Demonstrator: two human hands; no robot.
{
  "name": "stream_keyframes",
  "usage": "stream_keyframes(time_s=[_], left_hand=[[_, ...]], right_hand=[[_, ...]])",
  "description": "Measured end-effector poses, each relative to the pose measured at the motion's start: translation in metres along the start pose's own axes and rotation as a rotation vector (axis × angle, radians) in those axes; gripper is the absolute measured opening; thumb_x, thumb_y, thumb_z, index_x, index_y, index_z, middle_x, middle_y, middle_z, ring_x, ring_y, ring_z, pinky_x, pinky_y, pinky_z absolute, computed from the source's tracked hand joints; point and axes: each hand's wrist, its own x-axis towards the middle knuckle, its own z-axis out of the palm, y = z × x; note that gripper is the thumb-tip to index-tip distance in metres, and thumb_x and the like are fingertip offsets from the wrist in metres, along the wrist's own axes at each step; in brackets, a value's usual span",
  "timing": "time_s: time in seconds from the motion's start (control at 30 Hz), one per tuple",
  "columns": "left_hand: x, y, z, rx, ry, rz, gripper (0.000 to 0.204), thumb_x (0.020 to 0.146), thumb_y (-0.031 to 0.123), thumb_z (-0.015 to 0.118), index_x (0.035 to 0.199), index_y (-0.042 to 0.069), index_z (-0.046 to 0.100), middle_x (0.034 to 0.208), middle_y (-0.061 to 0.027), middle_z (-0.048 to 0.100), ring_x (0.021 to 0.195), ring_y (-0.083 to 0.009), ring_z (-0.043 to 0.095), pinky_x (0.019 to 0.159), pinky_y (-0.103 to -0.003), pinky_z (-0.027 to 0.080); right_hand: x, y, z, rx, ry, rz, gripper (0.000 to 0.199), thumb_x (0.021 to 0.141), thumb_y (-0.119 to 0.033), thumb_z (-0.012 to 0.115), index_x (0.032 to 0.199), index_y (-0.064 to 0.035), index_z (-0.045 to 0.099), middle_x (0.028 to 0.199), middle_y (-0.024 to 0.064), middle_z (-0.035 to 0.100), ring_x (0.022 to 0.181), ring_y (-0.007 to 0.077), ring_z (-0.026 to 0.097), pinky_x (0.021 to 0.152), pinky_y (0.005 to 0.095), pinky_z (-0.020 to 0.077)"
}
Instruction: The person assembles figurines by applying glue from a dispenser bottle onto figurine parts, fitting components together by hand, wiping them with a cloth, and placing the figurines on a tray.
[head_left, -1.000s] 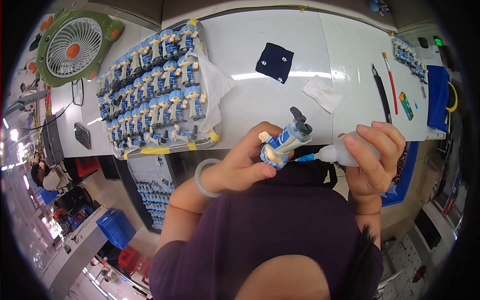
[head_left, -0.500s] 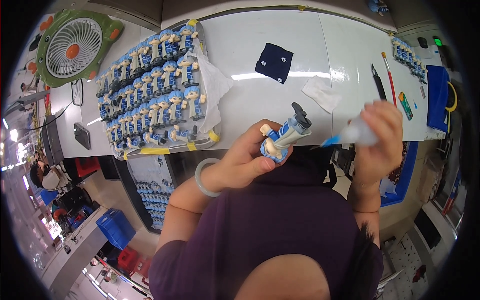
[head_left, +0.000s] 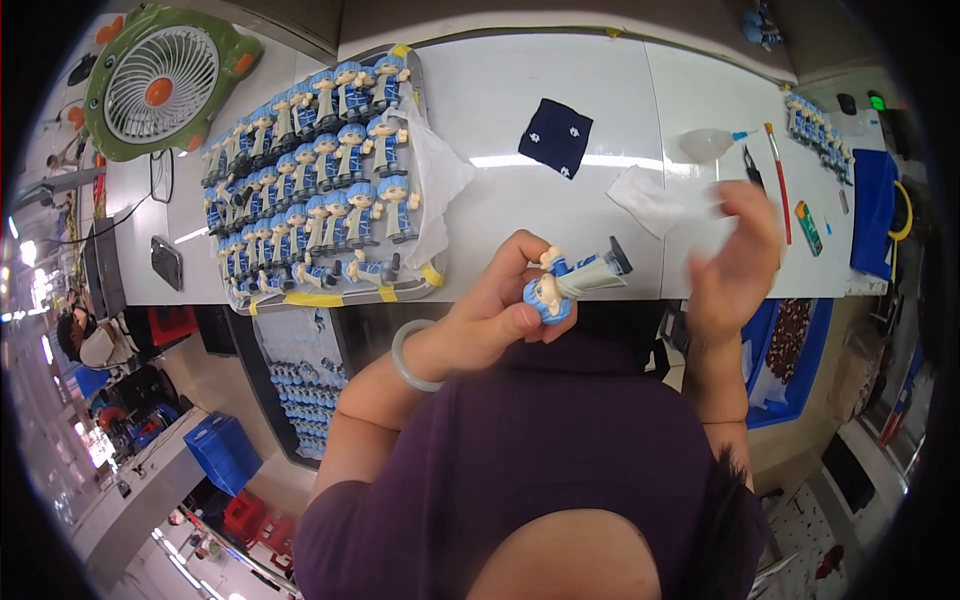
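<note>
My left hand (head_left: 497,308) is closed around a small blue-haired figurine (head_left: 572,282), its head toward me and its dark shoes pointing up to the right. The figurine wears blue with a pale cape. My right hand (head_left: 738,262) is raised at the table's front edge, fingers apart and slightly blurred, with nothing in it. Beyond that hand, a translucent squeeze bottle (head_left: 706,145) with a blue needle tip lies on its side on the white table. A crumpled white tissue (head_left: 643,200) lies between the two hands, farther in, and a dark patterned cloth (head_left: 554,138) is behind it.
At left, a tray (head_left: 432,272) edged with yellow tape holds rows of matching figurines. A green fan (head_left: 158,92) and a phone (head_left: 166,262) are beyond it. To the right are a red brush (head_left: 779,185), a black pen-like tool (head_left: 752,167), a green-and-orange packet (head_left: 808,230) and a blue bin (head_left: 876,215).
The squeeze bottle has left my right hand and now lies on the table; that hand has opened. The figurine in my left hand has tilted, its feet swinging right and lower.
</note>
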Motion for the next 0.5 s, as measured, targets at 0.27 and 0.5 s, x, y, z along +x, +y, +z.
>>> stream_keyframes(time_s=[0.27, 0.5], left_hand=[[0.007, 0.000, 0.010, 0.018, 0.054, 0.072, 0.053, 0.080, 0.030, 0.058, 0.117, 0.002, 0.032, 0.097, -0.0124, 0.050, 0.067, -0.0154, 0.051, 0.061, -0.025, 0.042], [0.007, -0.002, 0.001, 0.646, 0.081, 0.428, 0.041, 0.066, 0.006, 0.063, 0.104, 0.000, 0.050, 0.094, -0.0157, 0.057, 0.080, -0.0244, 0.058, 0.072, -0.032, 0.046]], right_hand=[[0.005, -0.043, 0.019, 0.228, -0.335, 0.026, 0.032, 0.063, 0.003, 0.065, 0.094, -0.0029, 0.058, 0.084, 0.0101, 0.062, 0.066, 0.0219, 0.060, 0.055, 0.0265, 0.0480], [-0.001, -0.049, 0.019, 0.136, -0.315, -0.031, 0.037, 0.057, 0.004, 0.066, 0.093, -0.0046, 0.059, 0.084, 0.0096, 0.061, 0.067, 0.0236, 0.060, 0.056, 0.0285, 0.0487]])
